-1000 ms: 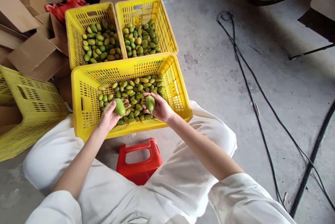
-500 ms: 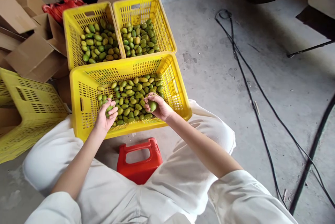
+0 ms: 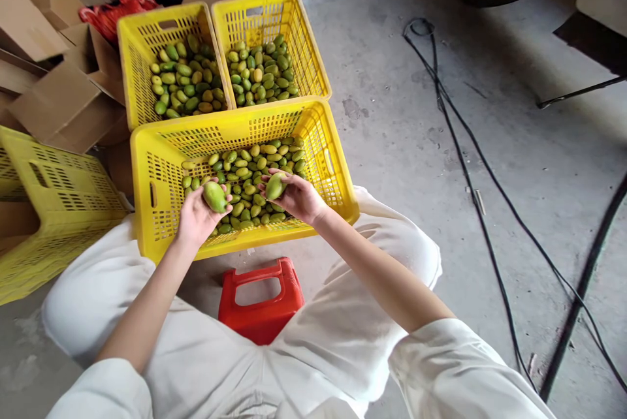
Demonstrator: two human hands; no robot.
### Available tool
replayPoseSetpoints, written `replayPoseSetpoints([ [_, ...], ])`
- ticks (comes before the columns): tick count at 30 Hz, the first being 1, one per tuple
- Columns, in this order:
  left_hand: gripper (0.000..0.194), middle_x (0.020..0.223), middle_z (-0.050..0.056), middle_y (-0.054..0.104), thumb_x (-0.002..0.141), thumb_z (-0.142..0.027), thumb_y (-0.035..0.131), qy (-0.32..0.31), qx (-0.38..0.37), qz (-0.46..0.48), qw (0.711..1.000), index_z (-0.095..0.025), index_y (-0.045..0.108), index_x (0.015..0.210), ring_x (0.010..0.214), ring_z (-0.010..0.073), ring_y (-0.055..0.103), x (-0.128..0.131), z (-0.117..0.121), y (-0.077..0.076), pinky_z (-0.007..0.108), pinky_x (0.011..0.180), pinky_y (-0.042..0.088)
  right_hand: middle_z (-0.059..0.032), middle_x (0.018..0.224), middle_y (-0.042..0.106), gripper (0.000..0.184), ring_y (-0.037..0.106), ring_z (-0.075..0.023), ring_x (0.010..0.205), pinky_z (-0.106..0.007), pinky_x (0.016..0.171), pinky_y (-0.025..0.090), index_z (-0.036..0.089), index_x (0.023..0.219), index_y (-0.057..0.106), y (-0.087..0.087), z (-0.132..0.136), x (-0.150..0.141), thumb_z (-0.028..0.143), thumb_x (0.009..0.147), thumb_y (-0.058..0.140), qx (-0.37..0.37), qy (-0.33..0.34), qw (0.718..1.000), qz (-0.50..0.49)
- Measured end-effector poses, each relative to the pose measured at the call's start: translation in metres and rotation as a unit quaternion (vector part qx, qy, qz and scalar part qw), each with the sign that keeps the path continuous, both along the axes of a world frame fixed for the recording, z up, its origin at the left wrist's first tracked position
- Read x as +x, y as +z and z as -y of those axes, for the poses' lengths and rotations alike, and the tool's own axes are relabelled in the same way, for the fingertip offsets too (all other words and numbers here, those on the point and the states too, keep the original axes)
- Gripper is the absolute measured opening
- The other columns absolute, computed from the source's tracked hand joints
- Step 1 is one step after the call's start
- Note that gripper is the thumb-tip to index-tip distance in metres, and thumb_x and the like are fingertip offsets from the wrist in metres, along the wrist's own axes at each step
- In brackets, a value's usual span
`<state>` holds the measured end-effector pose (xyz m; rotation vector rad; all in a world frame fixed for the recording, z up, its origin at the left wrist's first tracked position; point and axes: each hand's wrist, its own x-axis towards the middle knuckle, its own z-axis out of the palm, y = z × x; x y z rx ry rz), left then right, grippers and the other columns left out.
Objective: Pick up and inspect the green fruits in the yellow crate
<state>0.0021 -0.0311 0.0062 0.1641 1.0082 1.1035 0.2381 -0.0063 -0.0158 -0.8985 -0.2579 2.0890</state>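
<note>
A green mango [image 3: 214, 197] rests in my left hand [image 3: 194, 215], the palm turned up and the fingers curled behind the fruit. Another green mango [image 3: 275, 186] is in my right hand [image 3: 301, 199], its fingers bent around the far side. Both hands hover above the near yellow crate [image 3: 235, 120], a little apart from each other. Below them inside that crate lie many small green and yellowish mangoes [image 3: 249, 174]. Parts of the fruit layer are hidden by my hands.
Behind the near crate stand a left yellow crate [image 3: 142, 66] and a right yellow crate [image 3: 313, 60], both holding mangoes. A tilted yellow crate [image 3: 73, 190] and cardboard boxes [image 3: 63, 106] are at the left. A red stool [image 3: 264, 321] sits between my legs. Black cables [image 3: 470, 132] cross the floor.
My left hand closed around its mango, then opened out so the fruit shows on the palm again. The right hand has turned its mango over and shifted slightly left.
</note>
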Motion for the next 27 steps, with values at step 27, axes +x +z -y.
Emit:
replayPoseSetpoints([
  [27, 0.049, 0.05, -0.006, 0.042, 0.094, -0.059, 0.059, -0.054, -0.042, -0.02, 0.997, -0.019, 0.049, 0.067, 0.028, 0.005, 0.031, 0.003, 0.004, 0.007, 0.017, 0.025, 0.019, 0.0017, 0.073, 0.063, 0.028, 0.06, -0.0132, 0.063, -0.024, 0.054, 0.051, 0.023, 0.082, 0.054, 0.004, 0.002, -0.003, 0.028, 0.072, 0.08, -0.004, -0.01, 1.0, 0.027],
])
